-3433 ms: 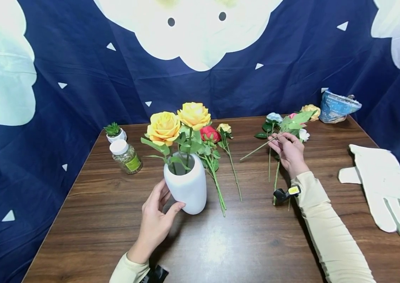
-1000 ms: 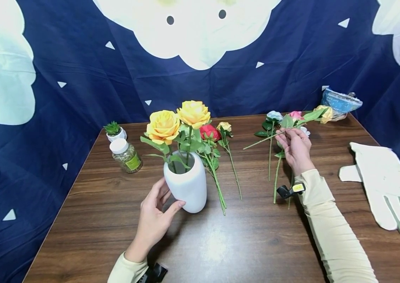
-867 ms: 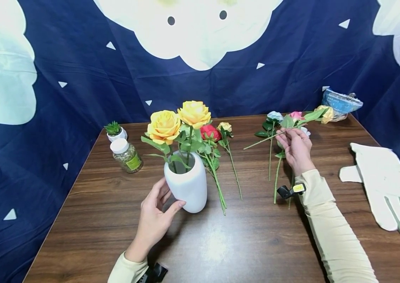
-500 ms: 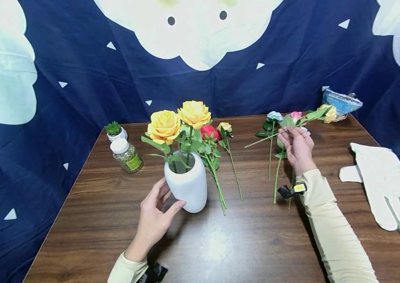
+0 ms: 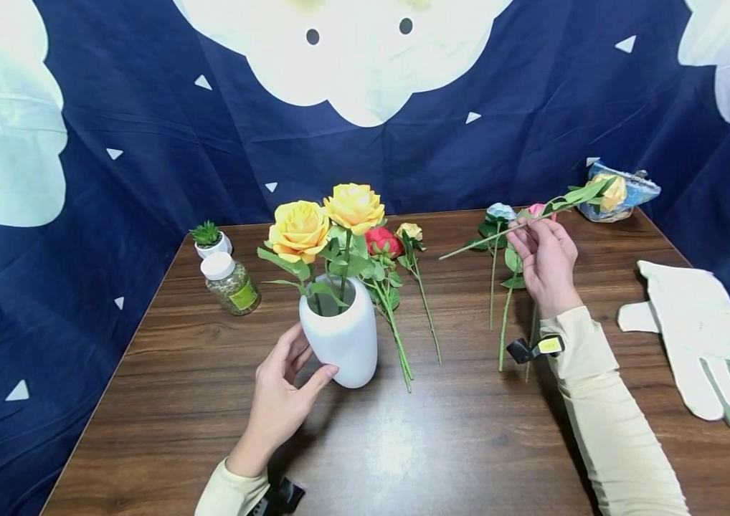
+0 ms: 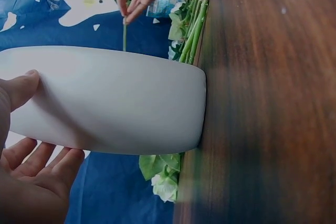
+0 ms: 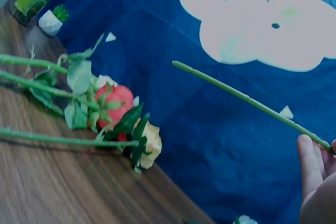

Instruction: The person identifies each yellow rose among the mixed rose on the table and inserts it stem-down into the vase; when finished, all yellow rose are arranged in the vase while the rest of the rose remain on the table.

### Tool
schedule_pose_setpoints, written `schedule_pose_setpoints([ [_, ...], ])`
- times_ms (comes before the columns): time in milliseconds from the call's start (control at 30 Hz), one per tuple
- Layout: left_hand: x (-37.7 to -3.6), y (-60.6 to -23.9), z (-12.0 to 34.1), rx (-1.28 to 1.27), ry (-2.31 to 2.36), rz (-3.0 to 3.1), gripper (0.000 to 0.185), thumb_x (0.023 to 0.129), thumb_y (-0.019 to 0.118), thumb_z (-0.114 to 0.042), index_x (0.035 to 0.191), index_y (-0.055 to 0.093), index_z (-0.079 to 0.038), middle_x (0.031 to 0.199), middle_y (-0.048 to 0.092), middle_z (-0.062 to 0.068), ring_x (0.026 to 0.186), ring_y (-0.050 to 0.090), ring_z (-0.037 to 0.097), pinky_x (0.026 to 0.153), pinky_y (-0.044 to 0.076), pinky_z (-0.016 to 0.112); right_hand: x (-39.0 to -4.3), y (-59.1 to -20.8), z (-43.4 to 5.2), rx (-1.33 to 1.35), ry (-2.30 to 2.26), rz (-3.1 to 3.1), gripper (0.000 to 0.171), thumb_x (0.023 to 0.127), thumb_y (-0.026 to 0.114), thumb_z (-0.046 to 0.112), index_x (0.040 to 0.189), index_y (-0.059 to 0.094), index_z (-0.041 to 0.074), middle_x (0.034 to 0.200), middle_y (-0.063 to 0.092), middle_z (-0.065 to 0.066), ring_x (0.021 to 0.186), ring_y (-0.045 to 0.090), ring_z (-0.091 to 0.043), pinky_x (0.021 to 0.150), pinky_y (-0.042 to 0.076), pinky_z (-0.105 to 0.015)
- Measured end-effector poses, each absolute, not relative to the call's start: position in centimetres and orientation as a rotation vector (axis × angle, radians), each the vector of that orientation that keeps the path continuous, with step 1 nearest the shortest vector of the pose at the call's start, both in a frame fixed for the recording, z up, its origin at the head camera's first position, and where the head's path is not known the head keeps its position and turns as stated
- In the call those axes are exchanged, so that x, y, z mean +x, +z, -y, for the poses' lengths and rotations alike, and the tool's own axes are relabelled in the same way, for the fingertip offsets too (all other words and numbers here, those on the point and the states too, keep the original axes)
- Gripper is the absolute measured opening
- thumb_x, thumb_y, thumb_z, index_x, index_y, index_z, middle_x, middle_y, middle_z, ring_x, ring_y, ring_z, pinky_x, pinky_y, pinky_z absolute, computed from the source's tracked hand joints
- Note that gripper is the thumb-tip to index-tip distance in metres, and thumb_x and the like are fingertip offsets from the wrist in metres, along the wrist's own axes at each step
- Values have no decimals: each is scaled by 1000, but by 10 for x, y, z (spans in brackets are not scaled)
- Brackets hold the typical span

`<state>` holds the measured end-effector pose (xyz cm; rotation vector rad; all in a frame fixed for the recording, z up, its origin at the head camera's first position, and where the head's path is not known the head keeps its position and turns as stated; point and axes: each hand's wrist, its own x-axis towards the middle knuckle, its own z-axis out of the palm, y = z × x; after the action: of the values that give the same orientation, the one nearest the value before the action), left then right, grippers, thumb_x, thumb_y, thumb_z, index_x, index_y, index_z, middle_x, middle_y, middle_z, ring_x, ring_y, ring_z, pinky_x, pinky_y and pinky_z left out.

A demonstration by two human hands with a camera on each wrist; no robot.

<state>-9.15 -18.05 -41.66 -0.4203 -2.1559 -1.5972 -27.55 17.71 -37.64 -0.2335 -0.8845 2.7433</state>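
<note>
Head view: jar [image 5: 232,287] near vase [image 5: 343,350]

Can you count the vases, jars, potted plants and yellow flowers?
Smooth white rounded vase: 1
Clear white-lidded jar: 1
Green plant in white pot: 1
Leafy yellow flowers: 4 (vase 2, brown wooden table 1, right hand 1)
Total: 7

Booth-like space: cloud-print curtain [image 5: 436,168], table [image 5: 462,444]

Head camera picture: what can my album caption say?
Left hand gripping a white vase with two yellow roses, right hand holding a paler flower.
</note>
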Motion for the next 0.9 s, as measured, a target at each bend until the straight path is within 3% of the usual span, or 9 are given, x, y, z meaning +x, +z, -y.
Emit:
schedule_pose_setpoints([
  [900,-92,-418,182,-468,-1650,2102,66,79,74,23,140,51,13,132,62,33,127,60,4,108,51,24,-223,-318,-139,142,2734,845,21,102,48,-11,86,59,-3,78,72,-15,71,75,-23,65,66,-26],
])
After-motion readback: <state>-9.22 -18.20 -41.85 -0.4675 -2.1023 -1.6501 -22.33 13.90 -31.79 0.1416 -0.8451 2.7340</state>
